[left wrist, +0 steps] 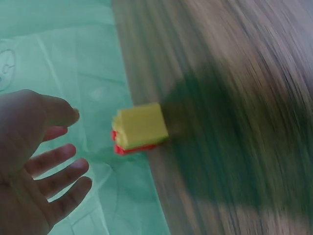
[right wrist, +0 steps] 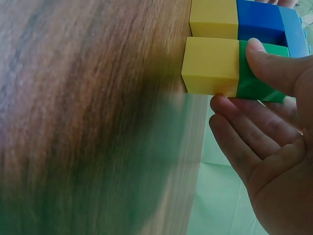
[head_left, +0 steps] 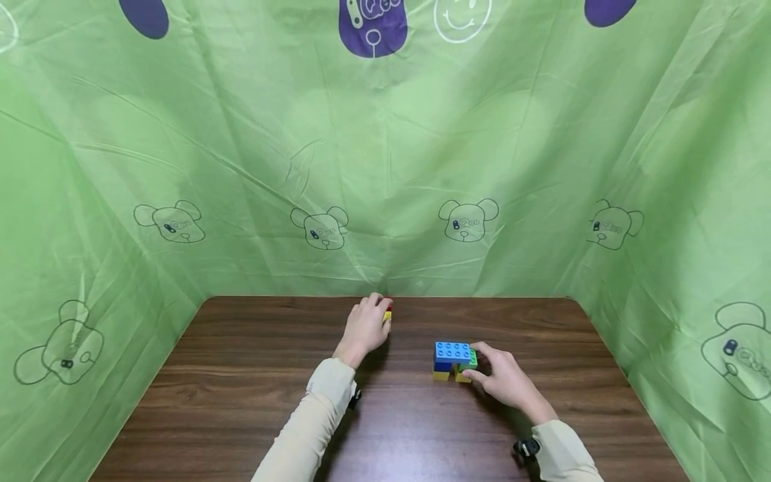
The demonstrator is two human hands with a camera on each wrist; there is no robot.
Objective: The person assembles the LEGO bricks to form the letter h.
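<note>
At the table's back edge my left hand (head_left: 364,328) is beside a yellow brick (left wrist: 143,125) and a red brick (left wrist: 133,150) stuck together. The left wrist view shows its fingers spread and loosely bent, apart from these blurred bricks. Further right, my right hand (head_left: 508,383) pinches a green brick (right wrist: 266,84) between thumb and fingers. That green brick sits on a yellow brick (right wrist: 211,63) as one leg of a small structure. Its other leg is a dark blue brick (right wrist: 260,20) on a second yellow brick (right wrist: 213,18). A light blue brick (head_left: 452,351) spans both legs on top.
The dark brown wooden table (head_left: 253,388) carries the bricks. Green printed cloth (head_left: 385,147) hangs behind the back edge and along both sides. Wrist bands with dark devices (head_left: 525,450) sit at the cuffs.
</note>
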